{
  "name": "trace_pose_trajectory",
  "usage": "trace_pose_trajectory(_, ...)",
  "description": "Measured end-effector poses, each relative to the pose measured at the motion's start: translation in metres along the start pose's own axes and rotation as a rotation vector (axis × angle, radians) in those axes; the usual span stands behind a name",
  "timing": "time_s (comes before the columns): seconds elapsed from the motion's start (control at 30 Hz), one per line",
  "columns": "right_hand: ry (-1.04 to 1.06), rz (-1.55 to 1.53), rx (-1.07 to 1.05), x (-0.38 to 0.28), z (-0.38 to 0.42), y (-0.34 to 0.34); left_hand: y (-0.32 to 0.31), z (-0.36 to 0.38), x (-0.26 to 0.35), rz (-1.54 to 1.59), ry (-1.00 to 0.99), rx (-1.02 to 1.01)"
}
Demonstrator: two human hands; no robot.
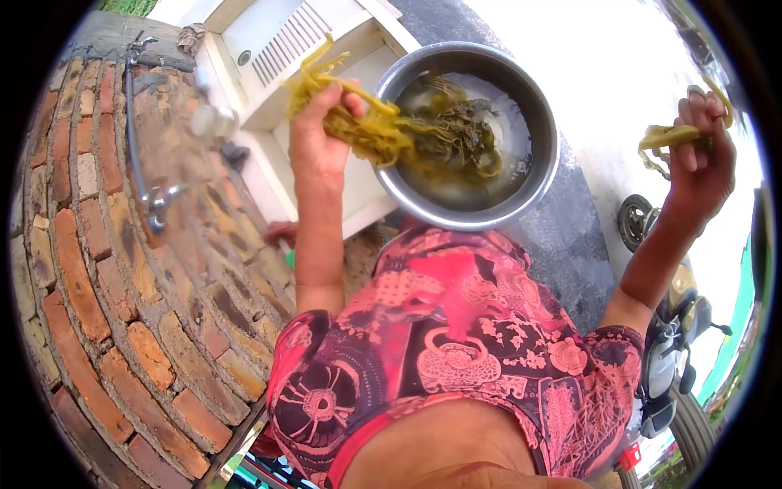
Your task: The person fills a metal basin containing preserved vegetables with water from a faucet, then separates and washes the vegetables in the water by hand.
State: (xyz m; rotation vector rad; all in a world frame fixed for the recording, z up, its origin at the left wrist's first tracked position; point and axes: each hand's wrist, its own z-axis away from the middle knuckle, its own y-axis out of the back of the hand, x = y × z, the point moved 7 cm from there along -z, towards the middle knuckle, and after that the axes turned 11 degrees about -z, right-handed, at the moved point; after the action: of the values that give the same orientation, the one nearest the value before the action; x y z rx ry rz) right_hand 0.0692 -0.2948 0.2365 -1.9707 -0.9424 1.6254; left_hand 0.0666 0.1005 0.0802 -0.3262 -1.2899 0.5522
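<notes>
My left hand point(316, 151) is closed around a bunch of limp yellow-green leafy greens point(371, 137), which look like pickled vegetables. The bunch reaches over the left rim of a round metal basin point(551, 167). Darker wet greens point(468, 134) lie in the cloudy water inside, meeting the lower end of the held bunch. Out to the far right, well apart from the basin, my right hand point(702, 167) is raised with its fingers curled around a small strip of leafy greens point(668, 136). Part of that strip is hidden behind the fingers.
A pale sink point(358, 53) with a ribbed drainboard point(289, 41) stands left of the basin. A brick wall point(155, 326) with a grey pipe point(133, 130) and tap point(163, 196) runs along the left. At the right is a parked scooter point(668, 350) with its wheel point(634, 220).
</notes>
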Motion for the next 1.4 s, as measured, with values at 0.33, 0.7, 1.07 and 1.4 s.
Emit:
trace_pose_trajectory(0.33,-0.407,0.686,-0.1,0.2,0.013,-0.055,-0.069,0.035,-0.027,-0.244,0.099,-0.121)
trace_pose_trajectory(0.7,-0.556,0.67,-0.17,0.218,0.019,-0.044,-0.064,0.039,-0.037,-0.45,0.008,-0.164)
trace_pose_trajectory(1.07,-0.59,0.703,-0.203,0.216,0.019,-0.037,-0.064,0.037,-0.049,-0.549,-0.023,-0.217)
trace_pose_trajectory(1.4,-0.615,0.695,-0.135,0.218,0.022,-0.025,-0.061,0.033,-0.067,-0.41,0.103,-0.212)
